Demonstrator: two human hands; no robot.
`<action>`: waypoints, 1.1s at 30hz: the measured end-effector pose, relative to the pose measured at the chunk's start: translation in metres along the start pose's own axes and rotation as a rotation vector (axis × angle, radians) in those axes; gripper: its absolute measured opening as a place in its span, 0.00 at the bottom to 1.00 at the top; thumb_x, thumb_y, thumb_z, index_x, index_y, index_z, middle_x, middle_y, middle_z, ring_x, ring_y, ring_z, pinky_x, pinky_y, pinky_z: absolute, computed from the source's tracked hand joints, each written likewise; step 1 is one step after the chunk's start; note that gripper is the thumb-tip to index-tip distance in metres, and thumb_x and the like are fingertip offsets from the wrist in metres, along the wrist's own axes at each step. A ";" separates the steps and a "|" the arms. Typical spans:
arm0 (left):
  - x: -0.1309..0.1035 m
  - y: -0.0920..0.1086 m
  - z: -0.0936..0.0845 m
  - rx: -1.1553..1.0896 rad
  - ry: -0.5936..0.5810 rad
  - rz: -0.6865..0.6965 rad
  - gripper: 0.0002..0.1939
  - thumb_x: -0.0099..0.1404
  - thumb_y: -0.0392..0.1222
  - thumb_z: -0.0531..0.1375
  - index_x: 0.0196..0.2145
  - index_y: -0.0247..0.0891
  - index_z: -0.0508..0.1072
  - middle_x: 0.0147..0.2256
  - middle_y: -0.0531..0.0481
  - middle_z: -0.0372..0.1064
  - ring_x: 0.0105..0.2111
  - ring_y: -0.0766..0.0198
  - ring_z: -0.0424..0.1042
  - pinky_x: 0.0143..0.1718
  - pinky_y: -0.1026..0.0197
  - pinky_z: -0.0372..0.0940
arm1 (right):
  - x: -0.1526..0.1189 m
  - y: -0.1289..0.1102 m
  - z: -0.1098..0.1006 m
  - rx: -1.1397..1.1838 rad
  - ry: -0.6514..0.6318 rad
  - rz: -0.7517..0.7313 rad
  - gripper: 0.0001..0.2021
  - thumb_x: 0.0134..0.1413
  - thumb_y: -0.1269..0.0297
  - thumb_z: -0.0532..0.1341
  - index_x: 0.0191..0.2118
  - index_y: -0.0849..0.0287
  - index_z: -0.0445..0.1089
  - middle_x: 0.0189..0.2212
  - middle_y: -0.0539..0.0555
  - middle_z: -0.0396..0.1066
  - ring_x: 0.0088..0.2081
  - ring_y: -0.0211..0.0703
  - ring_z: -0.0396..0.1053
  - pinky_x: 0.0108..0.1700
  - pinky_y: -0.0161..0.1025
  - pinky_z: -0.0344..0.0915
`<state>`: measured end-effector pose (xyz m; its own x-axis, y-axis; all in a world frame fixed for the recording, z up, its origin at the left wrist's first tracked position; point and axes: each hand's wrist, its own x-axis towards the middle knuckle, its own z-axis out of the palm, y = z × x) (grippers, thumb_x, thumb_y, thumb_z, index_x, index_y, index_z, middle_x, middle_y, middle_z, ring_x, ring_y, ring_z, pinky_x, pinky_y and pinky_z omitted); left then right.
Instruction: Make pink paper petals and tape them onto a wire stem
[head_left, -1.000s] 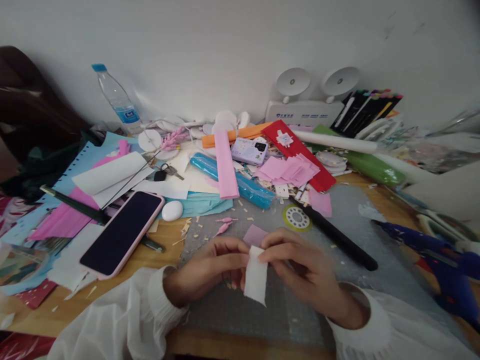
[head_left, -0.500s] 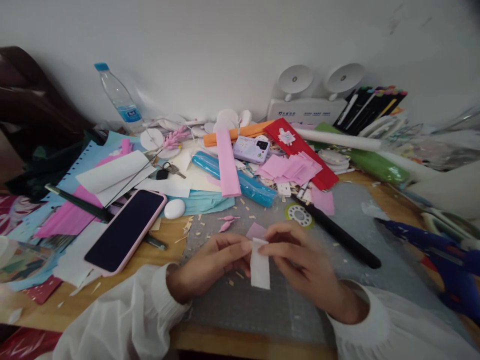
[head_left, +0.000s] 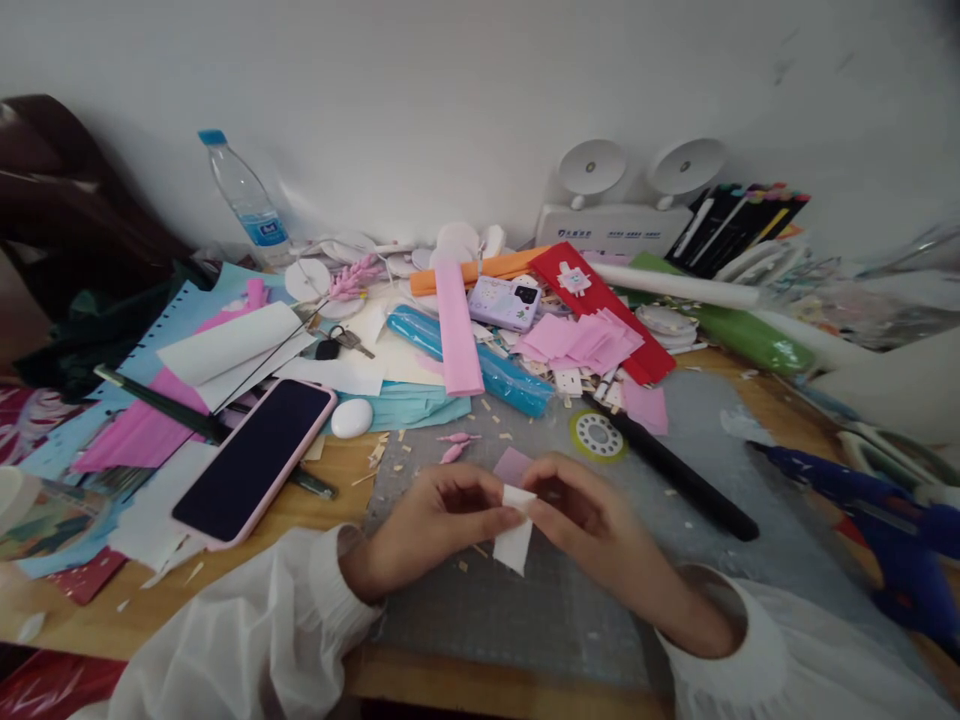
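Note:
Between my two hands, above the grey cutting mat (head_left: 450,630), is a small white strip of paper (head_left: 514,548). My left hand (head_left: 442,525) pinches its upper left part between thumb and fingers. On the other side my right hand (head_left: 592,520) grips the upper right edge, thumb in front. The strip looks bent near the top, and its lower end hangs free and tilted. Just behind the fingers lies a pale pink paper square (head_left: 512,464). Two small pink twisted pieces (head_left: 454,452) rest on the mat beyond my left hand.
A black-handled tool (head_left: 682,475) and a round yellow-green tape roll (head_left: 598,435) lie right of centre. A blue glue gun (head_left: 862,490) is at far right. A phone (head_left: 255,465) lies left. Behind are pink paper squares (head_left: 581,340), a pink crepe strip (head_left: 459,330) and a water bottle (head_left: 251,205).
The white strip has tilted, its lower end swinging left, and its top now looks bent. Both thumbs have moved closer together on it. The view has shifted slightly.

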<state>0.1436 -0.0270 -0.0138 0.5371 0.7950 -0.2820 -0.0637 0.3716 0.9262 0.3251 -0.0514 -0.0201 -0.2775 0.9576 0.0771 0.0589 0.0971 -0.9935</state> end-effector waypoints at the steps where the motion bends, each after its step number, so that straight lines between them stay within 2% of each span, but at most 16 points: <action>1: 0.000 0.001 0.001 0.010 -0.005 0.006 0.06 0.55 0.37 0.66 0.28 0.32 0.73 0.23 0.55 0.67 0.23 0.72 0.64 0.26 0.69 0.59 | 0.001 0.000 0.000 -0.015 0.010 0.017 0.02 0.58 0.64 0.59 0.34 0.54 0.67 0.28 0.47 0.65 0.30 0.36 0.64 0.30 0.32 0.63; 5: 0.000 0.003 0.002 0.041 -0.042 0.027 0.04 0.55 0.36 0.65 0.27 0.32 0.74 0.24 0.55 0.68 0.25 0.72 0.65 0.28 0.69 0.60 | 0.004 -0.003 0.000 -0.003 0.096 0.056 0.07 0.56 0.61 0.61 0.30 0.56 0.66 0.24 0.46 0.63 0.25 0.35 0.61 0.26 0.33 0.59; 9: 0.000 0.004 0.002 0.137 -0.065 0.052 0.07 0.60 0.37 0.62 0.27 0.32 0.75 0.24 0.54 0.68 0.25 0.72 0.64 0.27 0.69 0.59 | 0.005 -0.007 -0.002 0.053 0.108 0.133 0.09 0.53 0.58 0.62 0.29 0.57 0.66 0.20 0.44 0.59 0.20 0.33 0.55 0.21 0.32 0.53; 17: -0.001 0.003 0.002 0.195 -0.061 0.039 0.09 0.59 0.41 0.63 0.25 0.32 0.74 0.21 0.54 0.65 0.22 0.72 0.61 0.24 0.69 0.55 | 0.006 -0.006 -0.002 0.086 0.122 0.149 0.09 0.53 0.59 0.63 0.29 0.57 0.66 0.21 0.44 0.60 0.21 0.33 0.55 0.21 0.31 0.53; 22: -0.002 0.006 0.002 0.264 -0.068 0.047 0.17 0.62 0.47 0.59 0.22 0.33 0.73 0.19 0.55 0.61 0.20 0.71 0.57 0.21 0.68 0.52 | 0.006 -0.006 0.000 0.069 0.111 0.069 0.06 0.54 0.63 0.62 0.30 0.57 0.66 0.24 0.46 0.62 0.23 0.33 0.59 0.24 0.31 0.59; 27: -0.001 0.004 0.001 0.234 0.010 0.042 0.14 0.60 0.48 0.61 0.26 0.33 0.76 0.20 0.54 0.64 0.21 0.70 0.59 0.23 0.67 0.54 | 0.002 -0.002 0.000 -0.038 0.088 -0.145 0.02 0.56 0.68 0.60 0.34 0.54 0.67 0.32 0.50 0.65 0.34 0.39 0.66 0.34 0.35 0.65; 30: 0.000 0.001 -0.001 0.190 0.031 0.032 0.13 0.60 0.47 0.61 0.27 0.33 0.77 0.21 0.53 0.66 0.23 0.69 0.61 0.26 0.67 0.56 | 0.000 -0.001 -0.002 -0.155 0.053 -0.207 0.04 0.57 0.71 0.59 0.35 0.54 0.68 0.35 0.51 0.64 0.35 0.39 0.65 0.34 0.36 0.65; 33: 0.000 0.000 -0.001 0.043 0.066 -0.031 0.12 0.58 0.46 0.64 0.27 0.33 0.78 0.22 0.53 0.68 0.24 0.70 0.63 0.28 0.67 0.57 | 0.000 -0.003 -0.002 -0.230 0.048 -0.238 0.07 0.55 0.74 0.59 0.36 0.53 0.68 0.36 0.51 0.63 0.35 0.38 0.65 0.35 0.36 0.65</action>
<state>0.1430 -0.0263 -0.0139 0.4813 0.8140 -0.3253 -0.0113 0.3769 0.9262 0.3269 -0.0514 -0.0175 -0.2646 0.9117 0.3142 0.2144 0.3733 -0.9026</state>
